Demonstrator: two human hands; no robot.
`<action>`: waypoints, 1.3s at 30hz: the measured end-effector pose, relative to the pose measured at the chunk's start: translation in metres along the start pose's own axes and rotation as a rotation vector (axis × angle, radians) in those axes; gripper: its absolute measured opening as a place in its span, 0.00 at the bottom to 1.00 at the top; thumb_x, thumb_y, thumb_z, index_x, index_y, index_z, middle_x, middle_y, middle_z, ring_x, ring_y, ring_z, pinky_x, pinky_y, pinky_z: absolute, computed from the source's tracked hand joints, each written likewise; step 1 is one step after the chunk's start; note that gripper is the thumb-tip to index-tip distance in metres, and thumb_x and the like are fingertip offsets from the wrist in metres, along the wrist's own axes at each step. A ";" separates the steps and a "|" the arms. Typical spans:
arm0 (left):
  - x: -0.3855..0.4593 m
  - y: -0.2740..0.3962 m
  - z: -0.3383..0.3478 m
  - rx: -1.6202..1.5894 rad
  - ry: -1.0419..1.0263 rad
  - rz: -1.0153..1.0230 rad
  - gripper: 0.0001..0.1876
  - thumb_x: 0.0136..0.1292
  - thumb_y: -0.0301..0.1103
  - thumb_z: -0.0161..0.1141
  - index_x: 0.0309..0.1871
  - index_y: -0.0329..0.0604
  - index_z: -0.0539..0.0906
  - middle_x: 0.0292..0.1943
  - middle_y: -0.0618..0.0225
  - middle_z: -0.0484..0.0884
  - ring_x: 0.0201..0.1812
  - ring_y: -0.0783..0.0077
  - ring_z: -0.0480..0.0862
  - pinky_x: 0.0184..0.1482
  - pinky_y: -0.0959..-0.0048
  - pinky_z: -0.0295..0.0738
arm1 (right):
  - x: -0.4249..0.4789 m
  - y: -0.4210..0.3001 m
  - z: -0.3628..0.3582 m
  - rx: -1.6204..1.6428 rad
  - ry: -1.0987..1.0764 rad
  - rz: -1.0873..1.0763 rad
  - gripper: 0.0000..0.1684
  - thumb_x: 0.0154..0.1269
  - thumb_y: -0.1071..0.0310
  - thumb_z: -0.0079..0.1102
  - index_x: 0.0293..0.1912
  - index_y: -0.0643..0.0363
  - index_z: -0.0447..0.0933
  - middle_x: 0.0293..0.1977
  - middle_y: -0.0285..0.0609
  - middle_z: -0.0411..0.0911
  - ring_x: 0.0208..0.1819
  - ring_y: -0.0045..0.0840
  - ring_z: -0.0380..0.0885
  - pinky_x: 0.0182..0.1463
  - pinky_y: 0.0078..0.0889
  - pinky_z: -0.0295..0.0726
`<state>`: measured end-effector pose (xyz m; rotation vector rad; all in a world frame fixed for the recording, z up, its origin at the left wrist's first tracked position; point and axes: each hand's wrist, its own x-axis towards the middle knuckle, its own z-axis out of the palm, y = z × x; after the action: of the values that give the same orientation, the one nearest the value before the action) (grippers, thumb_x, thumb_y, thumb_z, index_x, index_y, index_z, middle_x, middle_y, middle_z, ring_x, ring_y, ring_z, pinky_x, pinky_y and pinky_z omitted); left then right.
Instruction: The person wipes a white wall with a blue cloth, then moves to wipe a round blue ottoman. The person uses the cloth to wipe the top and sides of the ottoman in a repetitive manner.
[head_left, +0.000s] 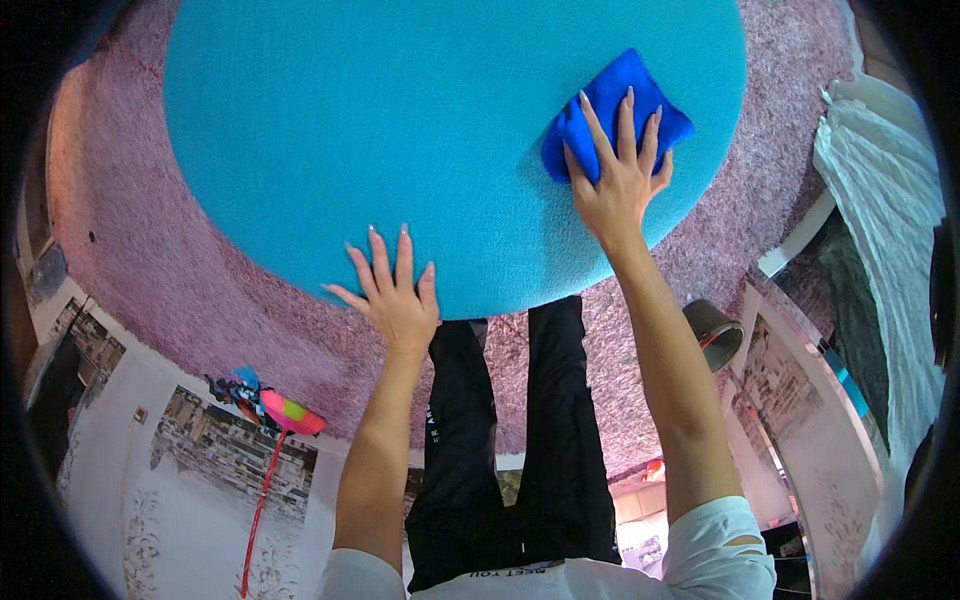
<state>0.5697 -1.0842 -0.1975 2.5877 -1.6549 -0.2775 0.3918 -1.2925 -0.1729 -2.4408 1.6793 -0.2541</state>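
Observation:
A large round surface covered in turquoise fabric lies before me. My right hand is palm down on a folded blue cloth, near the right side of the turquoise cover. Its fingers are spread over the cloth and press on it; the palm side is hidden. Flat on the near edge of the cover, to the left, rests my left hand. Its fingers are apart, and nothing is in it.
A pink shaggy carpet surrounds the round surface. A broom with a pink and yellow head and a red handle leans behind on the left. A dark bin stands at the right, near a pale hanging sheet. My black-trousered legs are below.

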 end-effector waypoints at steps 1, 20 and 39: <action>-0.001 -0.007 -0.001 -0.009 0.007 -0.008 0.26 0.71 0.49 0.42 0.71 0.57 0.63 0.74 0.60 0.51 0.74 0.47 0.43 0.64 0.32 0.19 | 0.000 -0.002 0.012 -0.079 0.057 0.017 0.48 0.40 0.65 0.66 0.65 0.29 0.64 0.70 0.40 0.55 0.72 0.47 0.46 0.68 0.64 0.40; -0.039 -0.041 -0.002 -0.307 0.091 -0.217 0.28 0.72 0.46 0.44 0.72 0.47 0.59 0.74 0.53 0.46 0.73 0.42 0.44 0.67 0.38 0.39 | -0.063 -0.082 0.043 0.364 -0.078 -0.234 0.45 0.43 0.80 0.54 0.65 0.47 0.64 0.66 0.46 0.62 0.70 0.50 0.53 0.70 0.64 0.43; -0.046 -0.072 -0.016 -0.787 0.235 -0.637 0.30 0.74 0.40 0.39 0.73 0.34 0.47 0.73 0.44 0.40 0.74 0.46 0.43 0.71 0.54 0.43 | -0.135 -0.185 0.043 0.526 -0.418 -0.439 0.48 0.41 0.74 0.63 0.67 0.49 0.61 0.68 0.44 0.60 0.70 0.41 0.57 0.72 0.57 0.45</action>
<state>0.6182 -1.0128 -0.1868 2.2817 -0.4434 -0.4974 0.5216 -1.0991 -0.1778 -2.2161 0.7768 -0.1886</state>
